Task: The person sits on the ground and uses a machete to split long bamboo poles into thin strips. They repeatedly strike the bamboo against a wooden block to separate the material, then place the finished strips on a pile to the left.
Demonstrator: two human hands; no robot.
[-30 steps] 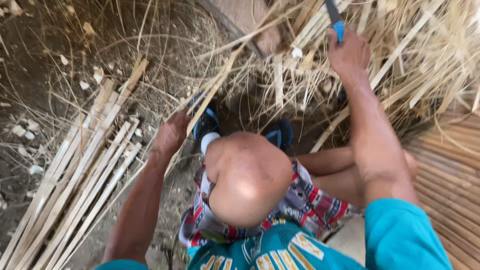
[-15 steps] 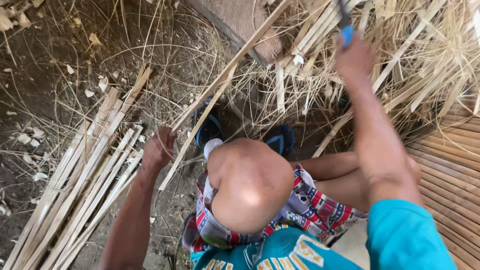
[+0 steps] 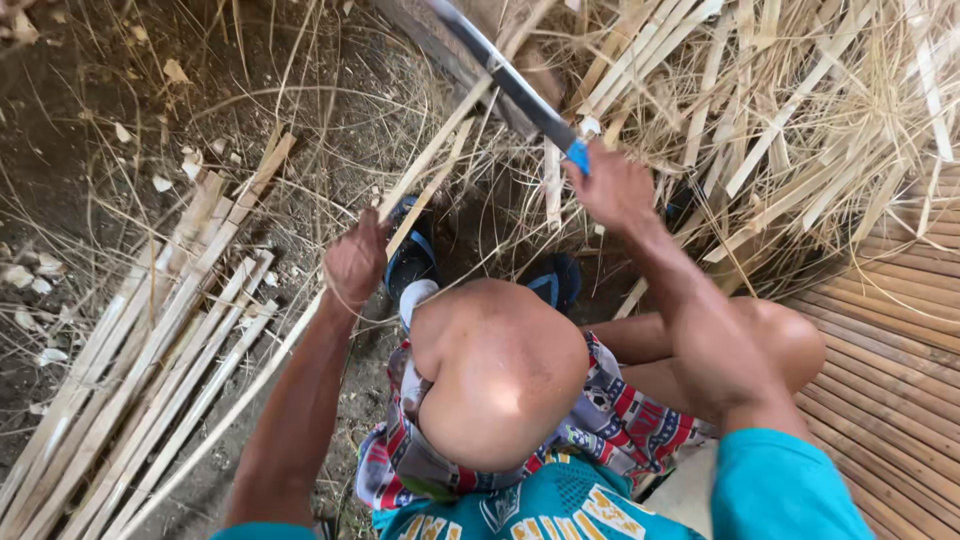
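Observation:
My left hand (image 3: 356, 262) grips a long thin bamboo strip (image 3: 437, 160) that runs from lower left up toward the top middle. My right hand (image 3: 612, 188) holds a long knife (image 3: 505, 72) by its blue handle, the dark blade pointing up-left and lying against the strip near a wooden block (image 3: 470, 60). My bent knees (image 3: 500, 370) in patterned shorts fill the middle, with my feet in blue sandals (image 3: 410, 262) on the dirt below the strip.
Several split bamboo slats (image 3: 150, 370) lie in a bundle on the dirt at the left. A tangled heap of pale shavings and strips (image 3: 800, 120) fills the upper right. A slatted bamboo platform (image 3: 890, 380) is at the right.
My left hand has drawn the strip back toward me. My right hand has come down, bringing the knife blade into full view against the strip.

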